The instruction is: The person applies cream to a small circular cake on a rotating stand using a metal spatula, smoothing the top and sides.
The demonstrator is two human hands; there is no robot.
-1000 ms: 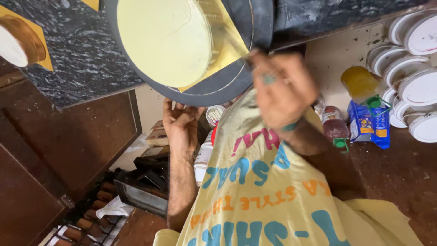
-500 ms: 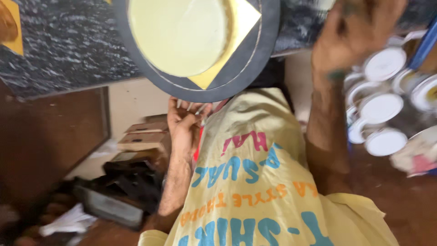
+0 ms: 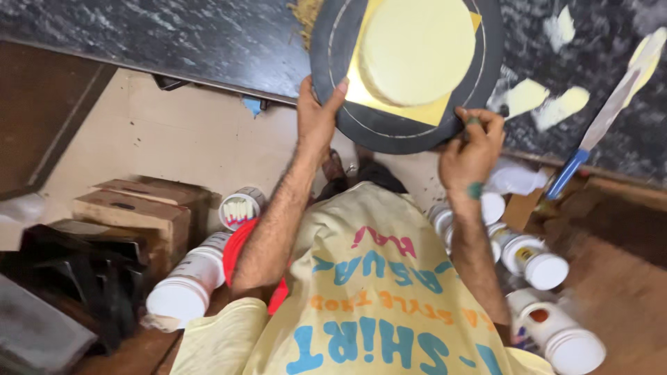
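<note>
On the dark stone counter (image 3: 174,42) at the top of my head view sits a round black turntable (image 3: 406,132), carrying a square gold board (image 3: 424,111) with a pale yellow cake round (image 3: 417,48) on top. My left hand (image 3: 318,114) grips the turntable's left rim, thumb up over the edge beside the board's corner, fingers hidden under the rim. My right hand (image 3: 471,146) curls at the lower right rim, fingers bent and touching the edge; whether it pinches anything small I cannot tell. A long spatula (image 3: 604,118) with a blue handle lies on the counter well to the right, near smears of pale cream (image 3: 549,104). Below, my yellow printed apron (image 3: 375,305) fills the middle, with white-lidded tubs (image 3: 549,271) on the brown floor to the right, another white tub (image 3: 184,292) to the left, and cardboard boxes (image 3: 132,208) beyond it. Compared with half a second ago, my right hand has come down from up near the tubs to the turntable's edge, and my left hand has risen from below the counter to take hold of the rim; a second ago the right hand was at the board's corner.
</note>
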